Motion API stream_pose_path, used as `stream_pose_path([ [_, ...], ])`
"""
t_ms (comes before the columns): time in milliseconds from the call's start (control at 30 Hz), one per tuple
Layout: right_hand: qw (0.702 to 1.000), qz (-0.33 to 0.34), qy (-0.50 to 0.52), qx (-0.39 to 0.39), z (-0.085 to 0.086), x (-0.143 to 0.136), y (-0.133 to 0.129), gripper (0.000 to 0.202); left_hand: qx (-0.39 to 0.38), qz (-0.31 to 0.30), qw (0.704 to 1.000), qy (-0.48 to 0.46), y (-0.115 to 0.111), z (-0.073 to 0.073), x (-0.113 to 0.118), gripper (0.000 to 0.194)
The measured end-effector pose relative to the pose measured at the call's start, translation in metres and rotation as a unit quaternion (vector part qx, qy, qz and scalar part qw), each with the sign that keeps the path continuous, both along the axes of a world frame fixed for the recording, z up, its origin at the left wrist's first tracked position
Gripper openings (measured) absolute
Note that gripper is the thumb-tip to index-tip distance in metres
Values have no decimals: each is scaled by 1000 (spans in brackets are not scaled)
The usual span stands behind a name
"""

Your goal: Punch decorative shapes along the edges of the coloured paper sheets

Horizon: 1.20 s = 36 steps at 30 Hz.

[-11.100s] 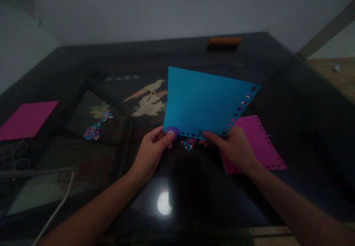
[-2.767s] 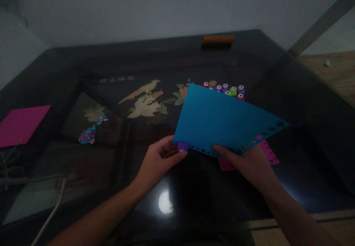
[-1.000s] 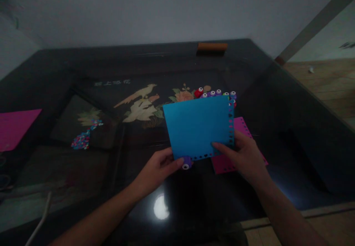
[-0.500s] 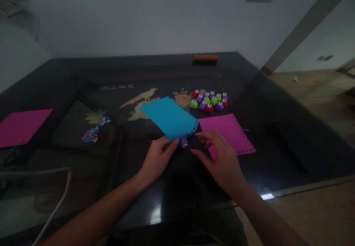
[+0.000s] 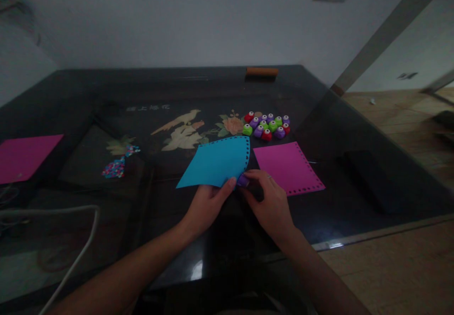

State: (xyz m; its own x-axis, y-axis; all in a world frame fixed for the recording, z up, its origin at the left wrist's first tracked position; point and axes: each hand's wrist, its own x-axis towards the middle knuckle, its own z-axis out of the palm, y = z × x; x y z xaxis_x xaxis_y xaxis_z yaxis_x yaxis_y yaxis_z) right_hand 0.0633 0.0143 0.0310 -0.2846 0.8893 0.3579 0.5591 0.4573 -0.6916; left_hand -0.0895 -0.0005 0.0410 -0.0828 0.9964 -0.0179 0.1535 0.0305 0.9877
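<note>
A blue sheet (image 5: 216, 162) with dark marks along its top and right edges is raised off the table, its lower edge pinched by my left hand (image 5: 209, 206). At its lower right corner sits a small purple piece (image 5: 243, 180), gripped between the thumb and fingers of my right hand (image 5: 271, 204). Just to the right lies a pink sheet (image 5: 289, 167) with dark marks along its right and lower edges. Behind it are several red, green and purple pieces with white eye-like tops (image 5: 266, 125).
Small colored bits (image 5: 115, 168) lie left of centre, near another pink sheet (image 5: 26, 156). A white cable (image 5: 87, 244) crosses the lower left. An orange-brown bar (image 5: 262, 72) lies at the back, and a dark flat object (image 5: 371, 178) at the right.
The blue sheet has turned, with its marked corner now low at the right. My right hand has moved left and closed on the purple piece at that corner.
</note>
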Motion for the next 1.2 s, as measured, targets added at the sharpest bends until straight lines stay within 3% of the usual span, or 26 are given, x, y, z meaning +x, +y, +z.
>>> stream_pose_path([
  [167,998,1,-30,-59,-3,2,2,16,-10,29,999,12,2,-5,-4,26],
  [333,995,8,-85,-54,-7,0,1,16,24,24,998,55,-1,-12,-5,26],
  [600,995,16,-82,-55,-8,-3,1,19,18,24,999,29,-4,-15,-2,26],
  [800,998,9,-53,-30,-7,-2,-1,15,55,-12,996,71,-6,-14,-2,23],
  [1000,994,22,-101,-23,-9,-2,-1,13,71,-45,992,90,-5,-16,-2,24],
  [1200,998,16,-65,23,-12,-1,0,15,95,-33,989,107,-6,-18,-2,25],
])
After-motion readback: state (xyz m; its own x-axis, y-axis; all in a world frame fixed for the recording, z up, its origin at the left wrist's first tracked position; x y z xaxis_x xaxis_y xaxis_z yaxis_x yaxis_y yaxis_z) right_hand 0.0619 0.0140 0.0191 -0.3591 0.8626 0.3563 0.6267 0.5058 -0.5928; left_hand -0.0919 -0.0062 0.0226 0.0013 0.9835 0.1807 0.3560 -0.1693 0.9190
